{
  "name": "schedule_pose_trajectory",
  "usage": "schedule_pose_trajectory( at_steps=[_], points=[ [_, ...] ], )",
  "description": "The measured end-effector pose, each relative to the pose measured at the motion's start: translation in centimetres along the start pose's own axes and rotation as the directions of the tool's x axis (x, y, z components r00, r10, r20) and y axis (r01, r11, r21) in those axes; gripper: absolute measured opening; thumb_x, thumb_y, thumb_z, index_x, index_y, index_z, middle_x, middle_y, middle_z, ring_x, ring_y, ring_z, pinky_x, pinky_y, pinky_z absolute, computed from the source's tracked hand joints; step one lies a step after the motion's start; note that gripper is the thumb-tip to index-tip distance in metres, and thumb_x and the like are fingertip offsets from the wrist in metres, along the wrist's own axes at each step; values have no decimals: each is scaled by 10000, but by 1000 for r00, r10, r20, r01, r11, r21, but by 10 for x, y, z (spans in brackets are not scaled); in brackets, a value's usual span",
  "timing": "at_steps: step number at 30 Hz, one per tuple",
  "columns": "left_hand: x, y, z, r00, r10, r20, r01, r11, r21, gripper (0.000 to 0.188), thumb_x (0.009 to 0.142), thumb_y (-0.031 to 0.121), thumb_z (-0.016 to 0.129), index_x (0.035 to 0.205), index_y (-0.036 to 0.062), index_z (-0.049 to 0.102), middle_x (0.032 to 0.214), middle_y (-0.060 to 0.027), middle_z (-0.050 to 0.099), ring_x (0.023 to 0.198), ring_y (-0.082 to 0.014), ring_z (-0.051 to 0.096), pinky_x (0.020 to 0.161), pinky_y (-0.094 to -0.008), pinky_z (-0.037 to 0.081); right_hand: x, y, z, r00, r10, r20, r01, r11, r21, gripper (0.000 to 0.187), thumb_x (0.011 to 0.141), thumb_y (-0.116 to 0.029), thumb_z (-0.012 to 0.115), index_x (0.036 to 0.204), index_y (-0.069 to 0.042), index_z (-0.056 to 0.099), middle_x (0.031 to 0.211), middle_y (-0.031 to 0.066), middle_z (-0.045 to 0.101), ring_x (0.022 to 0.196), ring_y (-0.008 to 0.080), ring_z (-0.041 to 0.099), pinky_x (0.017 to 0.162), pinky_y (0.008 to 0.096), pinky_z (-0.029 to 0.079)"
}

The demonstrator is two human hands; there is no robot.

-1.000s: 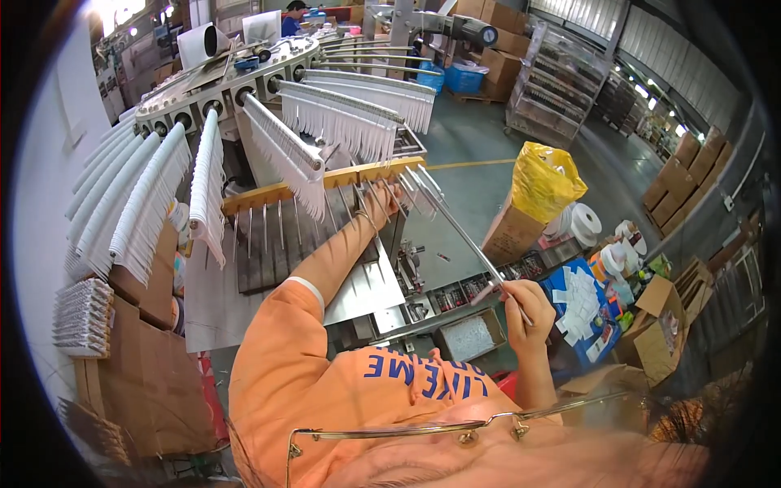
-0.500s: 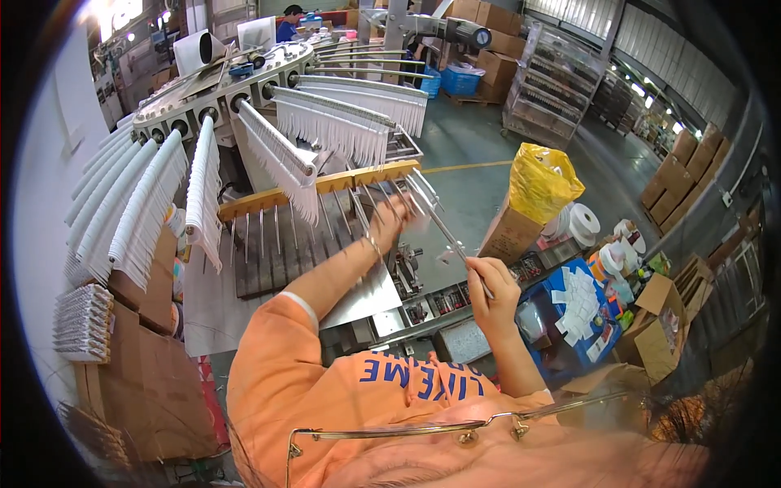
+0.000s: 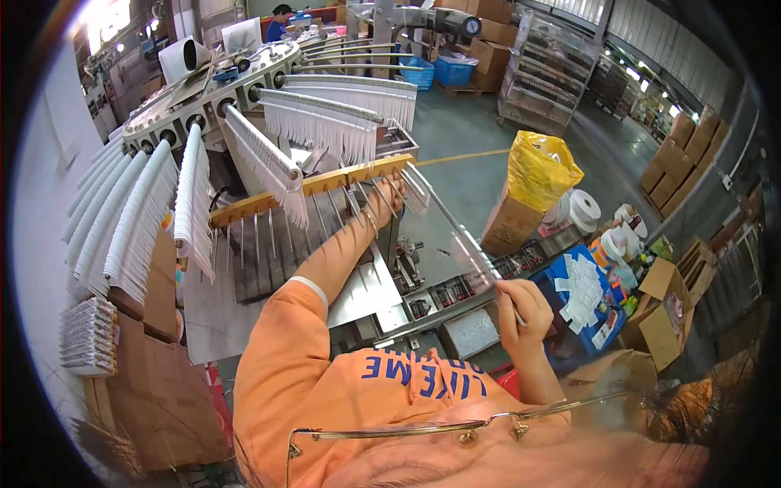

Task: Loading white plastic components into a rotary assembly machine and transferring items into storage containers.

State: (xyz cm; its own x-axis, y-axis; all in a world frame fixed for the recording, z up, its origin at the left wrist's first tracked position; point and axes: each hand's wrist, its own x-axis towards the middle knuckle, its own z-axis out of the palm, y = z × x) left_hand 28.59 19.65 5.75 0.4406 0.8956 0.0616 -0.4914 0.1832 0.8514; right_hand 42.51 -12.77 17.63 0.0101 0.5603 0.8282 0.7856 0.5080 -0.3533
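Observation:
My right hand [image 3: 525, 311] is closed around the near end of a long thin metal rod [image 3: 443, 213]. The rod slants away to the left, toward the end of a yellow wooden bar [image 3: 313, 187]. Clear, filmy pieces [image 3: 472, 259] hang on the rod in front of my right hand, and more clear film [image 3: 416, 193] hangs at its far end. My left hand [image 3: 386, 199] is beside the wooden bar's right end, fingers curled; what they grip is hidden. Several metal rods [image 3: 286, 229] stick out from the bar toward me.
Left and ahead, a round machine [image 3: 183, 93] carries radiating arms hung with white strips [image 3: 264, 154]. A yellow bag in a carton [image 3: 541, 175] stands right. Nearer are a blue bin [image 3: 561, 285] with white pieces and an open carton [image 3: 659, 313]. A person [image 3: 278, 24] is far back.
My right hand has moved right and toward me with the rod's end. Clear film now spreads farther along the rod. My left hand stays by the bar's end, its fingers more curled.

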Motion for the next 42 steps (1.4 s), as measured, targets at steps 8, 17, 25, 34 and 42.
schedule_pose_trajectory(
  at_steps=[8, 17, 25, 34, 42],
  points=[
    [-33, -13, 36, 978, 197, 67, -205, 968, 144, 207, 821, 152, 503, 970, 27, 574, 613, 2, 510, 495, -73, 424, 445, -213, 312, -7, 33, 47, 961, 273, -33, -261, 944, 202, 88, 805, 4, 511, 856, 20, 580, 700, 58, 557, 626, 106, 521, 560, 217, 398],
    [-163, 71, 100, 508, 473, 720, -780, -101, 617, 208, 682, 12, 606, 888, 33, 604, 732, -92, 535, 651, -255, 528, 605, -345, 420, -70, 84, -14, 834, 534, -138, -196, 521, 831, 149, 823, -133, 524, 808, 13, 544, 765, 109, 522, 618, 151, 500, 519, 244, 386],
    [-224, 135, 81, 766, 288, 575, -509, -276, 815, 238, 748, 126, 571, 962, 24, 550, 900, -115, 542, 831, -305, 510, 734, -372, 400, -46, 93, 21, 943, 316, 103, -196, 276, 941, 157, 818, -148, 516, 770, 0, 528, 678, 94, 502, 607, 168, 468, 542, 265, 360],
    [-321, 123, -110, 949, 305, -80, 130, -148, 980, 155, 733, 134, 599, 847, 29, 603, 757, -128, 576, 750, -311, 539, 663, -350, 435, 10, 61, 182, 700, -71, 710, -501, 660, 560, 90, 786, -72, 554, 852, -19, 584, 726, 81, 581, 664, 212, 567, 589, 307, 444],
    [-269, 95, -134, 793, 609, 26, 230, -338, 913, 276, 737, 172, 597, 991, 65, 591, 1045, -115, 538, 976, -276, 481, 828, -382, 377, 34, 105, 266, 879, -396, 266, 291, 887, 359, 218, 642, -116, 666, 805, -68, 530, 822, 90, 540, 785, 302, 505, 658, 389, 418]
  ],
)
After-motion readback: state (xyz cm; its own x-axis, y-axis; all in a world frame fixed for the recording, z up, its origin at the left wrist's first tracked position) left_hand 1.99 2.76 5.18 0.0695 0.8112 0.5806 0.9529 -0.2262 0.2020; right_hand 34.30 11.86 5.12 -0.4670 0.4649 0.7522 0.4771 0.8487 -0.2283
